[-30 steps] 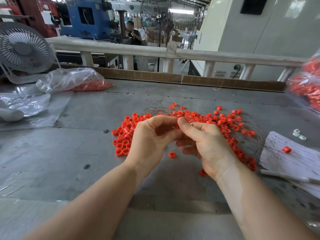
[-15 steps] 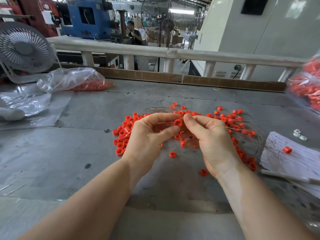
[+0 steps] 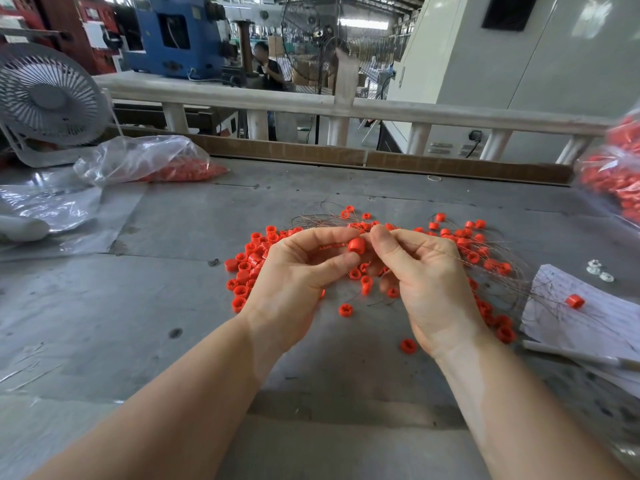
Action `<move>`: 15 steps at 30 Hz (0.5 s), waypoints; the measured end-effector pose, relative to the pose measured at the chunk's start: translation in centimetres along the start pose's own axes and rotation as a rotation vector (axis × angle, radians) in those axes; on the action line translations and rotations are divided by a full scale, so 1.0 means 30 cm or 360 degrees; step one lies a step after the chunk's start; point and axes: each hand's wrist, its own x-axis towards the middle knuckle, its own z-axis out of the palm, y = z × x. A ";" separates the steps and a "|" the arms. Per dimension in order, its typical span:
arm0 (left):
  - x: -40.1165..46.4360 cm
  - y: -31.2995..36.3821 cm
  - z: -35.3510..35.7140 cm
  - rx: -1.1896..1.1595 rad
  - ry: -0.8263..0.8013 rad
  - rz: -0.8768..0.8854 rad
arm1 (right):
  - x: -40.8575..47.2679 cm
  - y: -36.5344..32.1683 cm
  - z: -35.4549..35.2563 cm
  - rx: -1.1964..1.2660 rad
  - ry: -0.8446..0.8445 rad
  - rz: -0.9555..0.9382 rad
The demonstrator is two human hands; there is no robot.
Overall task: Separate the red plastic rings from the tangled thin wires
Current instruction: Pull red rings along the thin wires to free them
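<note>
Both hands raised since before, left hand (image 3: 294, 271) and right hand (image 3: 426, 282) pinching red ring (image 3: 356, 244), wires (image 3: 485, 268) trailing

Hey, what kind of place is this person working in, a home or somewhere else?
Most likely a factory floor. Behind the grey workbench stands a large blue machine and a tall industrial fan, and clear bags of red rings lie beside the loose pile being sorted.

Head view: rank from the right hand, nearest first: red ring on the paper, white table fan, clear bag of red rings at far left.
1. Red ring on the paper: just right of the right hand.
2. Clear bag of red rings: back left, across the table.
3. White table fan: far left corner, behind the bag.
</note>
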 end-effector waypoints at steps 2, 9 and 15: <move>-0.001 0.001 0.001 -0.0006 -0.0002 -0.0007 | 0.000 0.001 0.000 -0.0008 0.0003 -0.0011; -0.001 -0.001 -0.001 0.0032 0.0011 -0.0012 | 0.003 0.009 -0.002 -0.0034 0.0008 -0.0033; 0.000 -0.002 -0.003 0.0087 0.0027 -0.0023 | 0.006 0.017 -0.002 -0.0098 0.0009 0.0003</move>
